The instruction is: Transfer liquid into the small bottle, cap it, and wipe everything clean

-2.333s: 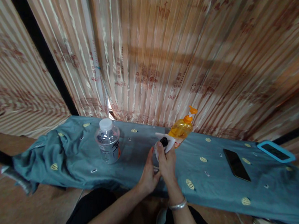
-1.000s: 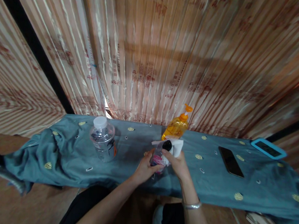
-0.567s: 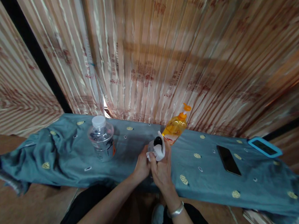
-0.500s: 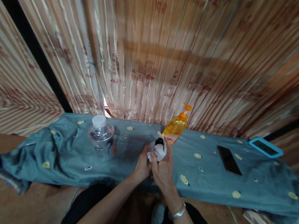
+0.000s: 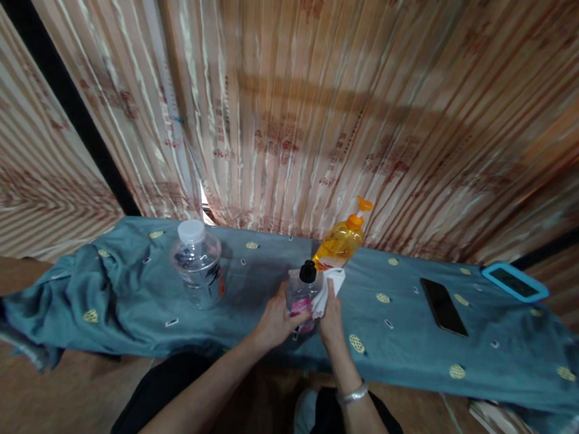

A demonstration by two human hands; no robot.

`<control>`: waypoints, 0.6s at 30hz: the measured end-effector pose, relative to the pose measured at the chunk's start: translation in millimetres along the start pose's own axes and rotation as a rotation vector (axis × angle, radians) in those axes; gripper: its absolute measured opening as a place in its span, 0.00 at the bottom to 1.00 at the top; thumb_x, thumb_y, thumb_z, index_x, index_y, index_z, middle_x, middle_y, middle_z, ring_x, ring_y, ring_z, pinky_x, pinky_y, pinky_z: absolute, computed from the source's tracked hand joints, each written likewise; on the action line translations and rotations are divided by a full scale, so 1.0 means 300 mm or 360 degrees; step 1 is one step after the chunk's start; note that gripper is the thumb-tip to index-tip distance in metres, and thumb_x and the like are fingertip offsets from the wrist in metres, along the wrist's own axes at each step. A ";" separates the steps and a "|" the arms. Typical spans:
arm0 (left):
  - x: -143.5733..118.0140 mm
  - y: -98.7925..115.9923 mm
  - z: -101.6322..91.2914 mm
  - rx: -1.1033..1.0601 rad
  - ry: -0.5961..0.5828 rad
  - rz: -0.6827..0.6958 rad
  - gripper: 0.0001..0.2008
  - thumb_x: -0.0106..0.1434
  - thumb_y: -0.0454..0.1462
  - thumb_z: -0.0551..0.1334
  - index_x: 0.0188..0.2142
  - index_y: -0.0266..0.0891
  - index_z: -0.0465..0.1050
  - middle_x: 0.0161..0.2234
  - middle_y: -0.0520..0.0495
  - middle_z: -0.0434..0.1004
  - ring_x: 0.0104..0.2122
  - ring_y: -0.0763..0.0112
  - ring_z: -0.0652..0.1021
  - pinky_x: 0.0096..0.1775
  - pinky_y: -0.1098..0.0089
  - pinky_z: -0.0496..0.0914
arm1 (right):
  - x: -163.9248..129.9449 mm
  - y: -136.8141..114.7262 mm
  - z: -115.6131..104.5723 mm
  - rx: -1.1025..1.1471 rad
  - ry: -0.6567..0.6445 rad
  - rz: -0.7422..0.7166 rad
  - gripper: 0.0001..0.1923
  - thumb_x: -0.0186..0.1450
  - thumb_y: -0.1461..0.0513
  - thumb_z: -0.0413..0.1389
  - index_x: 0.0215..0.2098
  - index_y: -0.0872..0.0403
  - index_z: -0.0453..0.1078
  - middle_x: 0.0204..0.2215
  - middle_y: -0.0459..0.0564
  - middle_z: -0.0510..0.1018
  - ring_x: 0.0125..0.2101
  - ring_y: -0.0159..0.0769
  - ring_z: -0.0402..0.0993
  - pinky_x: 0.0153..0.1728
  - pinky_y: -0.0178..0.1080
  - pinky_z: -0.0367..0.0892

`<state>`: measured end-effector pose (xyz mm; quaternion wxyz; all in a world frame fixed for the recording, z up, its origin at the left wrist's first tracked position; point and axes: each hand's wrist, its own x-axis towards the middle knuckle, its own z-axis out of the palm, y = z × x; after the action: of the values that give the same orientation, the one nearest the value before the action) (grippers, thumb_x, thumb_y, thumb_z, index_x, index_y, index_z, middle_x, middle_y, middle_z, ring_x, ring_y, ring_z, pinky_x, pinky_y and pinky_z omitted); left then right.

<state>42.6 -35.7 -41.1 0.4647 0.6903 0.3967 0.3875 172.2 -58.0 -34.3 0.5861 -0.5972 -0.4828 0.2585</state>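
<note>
My left hand [image 5: 275,319] grips a small clear bottle [image 5: 301,293] with a black cap and a pink label, held upright over the near side of the teal cloth [image 5: 241,320]. My right hand [image 5: 332,312] presses a white tissue [image 5: 326,292] against the bottle's right side. Just behind them stands an orange pump bottle [image 5: 344,240]. A clear water bottle [image 5: 196,262] with a white cap stands to the left.
A black phone [image 5: 443,306] lies on the cloth to the right. Farther right, at the back, lies a device in a blue case [image 5: 515,281]. A striped curtain [image 5: 298,111] hangs close behind the table. The cloth bunches at the left end.
The tissue has moved from over the bottle's black cap down to its right side, leaving the cap bare. My right hand has shifted right, and the left keeps its grip.
</note>
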 end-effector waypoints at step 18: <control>-0.022 -0.015 0.002 0.0192 0.0013 0.0111 0.21 0.52 0.41 0.69 0.44 0.37 0.70 0.38 0.44 0.78 0.35 0.62 0.78 0.42 0.63 0.73 | -0.029 -0.150 -0.003 -0.0224 -0.0057 -0.0360 0.20 0.69 0.50 0.52 0.49 0.57 0.69 0.41 0.55 0.76 0.41 0.38 0.74 0.45 0.45 0.70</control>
<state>39.7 -40.9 -46.5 0.4067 0.7289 0.3970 0.3817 157.2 -72.9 6.4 0.5593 -0.5739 -0.5744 0.1669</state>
